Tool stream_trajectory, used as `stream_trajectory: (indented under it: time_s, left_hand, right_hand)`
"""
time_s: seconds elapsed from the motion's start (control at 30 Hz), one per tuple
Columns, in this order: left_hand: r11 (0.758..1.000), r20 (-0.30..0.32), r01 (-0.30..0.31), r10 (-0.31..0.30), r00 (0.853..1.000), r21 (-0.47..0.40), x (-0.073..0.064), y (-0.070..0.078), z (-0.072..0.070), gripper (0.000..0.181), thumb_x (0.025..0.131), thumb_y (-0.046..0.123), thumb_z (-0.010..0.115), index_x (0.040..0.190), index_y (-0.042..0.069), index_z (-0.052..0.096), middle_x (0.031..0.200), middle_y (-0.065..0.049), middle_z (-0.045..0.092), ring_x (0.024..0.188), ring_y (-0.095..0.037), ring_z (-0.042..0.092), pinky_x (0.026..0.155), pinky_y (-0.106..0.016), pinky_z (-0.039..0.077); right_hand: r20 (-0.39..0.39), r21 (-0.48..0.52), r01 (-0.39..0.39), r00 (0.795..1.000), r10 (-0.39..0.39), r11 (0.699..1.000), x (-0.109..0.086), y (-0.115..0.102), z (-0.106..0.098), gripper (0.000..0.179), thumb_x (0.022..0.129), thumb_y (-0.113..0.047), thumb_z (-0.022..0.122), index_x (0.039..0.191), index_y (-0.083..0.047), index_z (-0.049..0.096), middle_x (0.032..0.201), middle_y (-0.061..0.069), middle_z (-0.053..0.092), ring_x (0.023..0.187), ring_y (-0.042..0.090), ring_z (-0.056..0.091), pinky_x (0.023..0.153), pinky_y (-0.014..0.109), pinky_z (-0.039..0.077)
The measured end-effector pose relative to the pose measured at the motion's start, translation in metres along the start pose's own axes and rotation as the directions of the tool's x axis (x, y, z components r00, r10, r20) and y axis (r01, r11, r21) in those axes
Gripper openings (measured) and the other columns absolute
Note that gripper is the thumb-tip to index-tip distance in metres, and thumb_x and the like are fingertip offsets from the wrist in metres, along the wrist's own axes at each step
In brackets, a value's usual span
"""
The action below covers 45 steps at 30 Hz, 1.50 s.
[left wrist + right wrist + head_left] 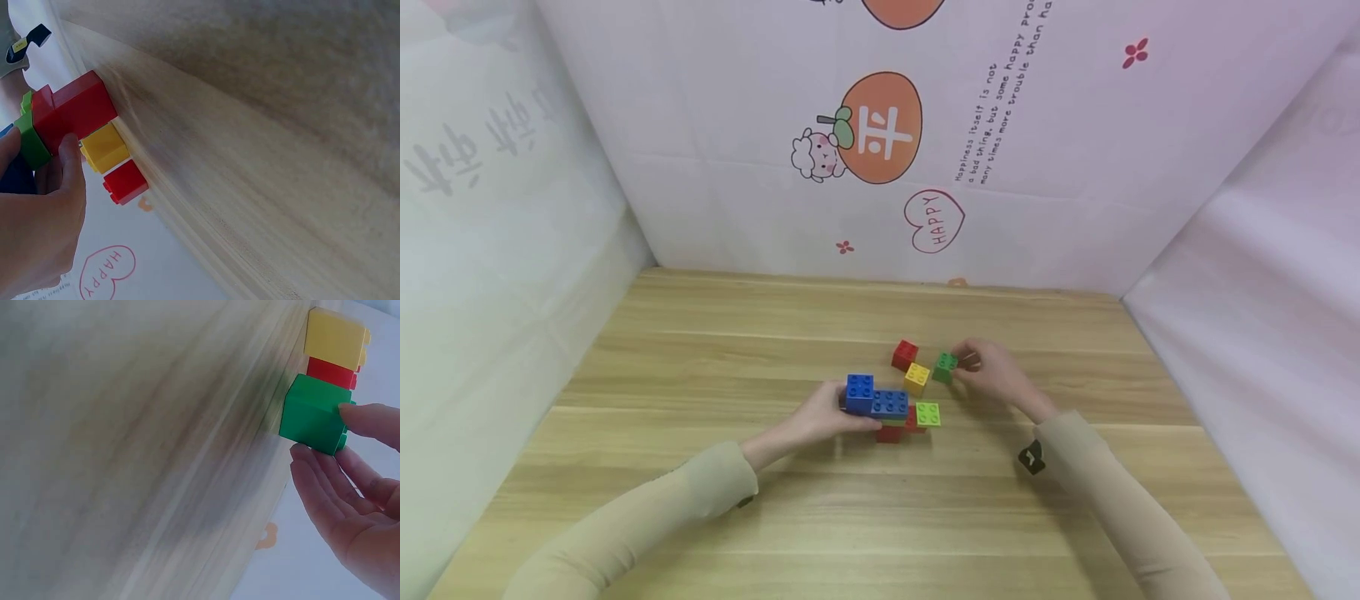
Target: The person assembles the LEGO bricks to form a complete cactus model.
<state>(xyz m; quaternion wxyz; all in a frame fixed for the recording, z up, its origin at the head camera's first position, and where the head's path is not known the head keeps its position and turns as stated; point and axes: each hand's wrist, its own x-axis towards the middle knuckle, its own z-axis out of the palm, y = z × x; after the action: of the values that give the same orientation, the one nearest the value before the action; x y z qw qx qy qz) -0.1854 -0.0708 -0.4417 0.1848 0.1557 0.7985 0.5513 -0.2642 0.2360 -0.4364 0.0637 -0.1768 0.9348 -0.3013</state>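
My left hand (822, 417) grips a built stack of toy building bricks by its left side. In the stack are a dark blue brick (860, 395), a lighter blue brick (891, 403), red bricks (81, 106), a green layer (31, 142) and a lime brick (928, 414). Farther back, my right hand (996, 373) has thumb and fingertips on a small green brick (315, 415), pinching it near the tabletop. Beside that brick stand a loose yellow brick (917, 377) and a loose red brick (905, 355), studs up. The left fingers behind the stack are partly hidden.
The wooden table (760, 333) meets a printed white backdrop (737, 208) behind the bricks. White cloth walls rise at the left (512, 208) and right (1262, 275). A dark tag-like piece (1032, 457) shows at the right cuff.
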Motion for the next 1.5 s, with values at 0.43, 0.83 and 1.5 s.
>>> stream_trajectory:
  time_s: [0.43, 0.83, 1.5]
  left_hand:
    - [1.000, 0.007, 0.000, 0.000, 1.000, -0.004, -0.001, 0.000, 0.001, 0.043, 0.081, 0.015, 0.081, 0.120, 0.002, 0.067, 0.116, -0.016, 0.073, 0.109, -0.026, 0.070, 0.102, -0.042, 0.054]
    - [1.000, 0.012, 0.004, -0.004, 1.000, 0.001, -0.001, 0.000, 0.000, 0.046, 0.082, 0.018, 0.081, 0.122, 0.002, 0.066, 0.119, -0.016, 0.072, 0.111, -0.027, 0.069, 0.103, -0.042, 0.054]
    - [1.000, 0.004, 0.018, -0.018, 1.000, -0.002, 0.001, -0.001, 0.000, 0.047, 0.081, 0.019, 0.081, 0.123, 0.003, 0.065, 0.120, -0.015, 0.072, 0.112, -0.026, 0.069, 0.104, -0.043, 0.052]
  right_hand:
    - [-0.036, 0.036, 0.030, 0.999, -0.029, 0.999, -0.018, -0.004, 0.001, 0.031, 0.087, -0.009, 0.071, 0.114, 0.003, 0.063, 0.113, 0.023, 0.070, 0.102, 0.037, 0.070, 0.087, 0.042, 0.061]
    - [-0.081, 0.043, 0.124, 0.989, -0.120, 0.991, -0.035, -0.021, -0.002, 0.026, 0.085, -0.007, 0.072, 0.108, 0.002, 0.065, 0.107, 0.018, 0.071, 0.098, 0.033, 0.071, 0.085, 0.043, 0.062]
    - [-0.074, 0.086, 0.216, 0.975, -0.210, 0.973, -0.057, -0.053, -0.015, 0.024, 0.085, -0.001, 0.071, 0.109, -0.002, 0.065, 0.107, 0.014, 0.071, 0.100, 0.035, 0.071, 0.082, 0.036, 0.063]
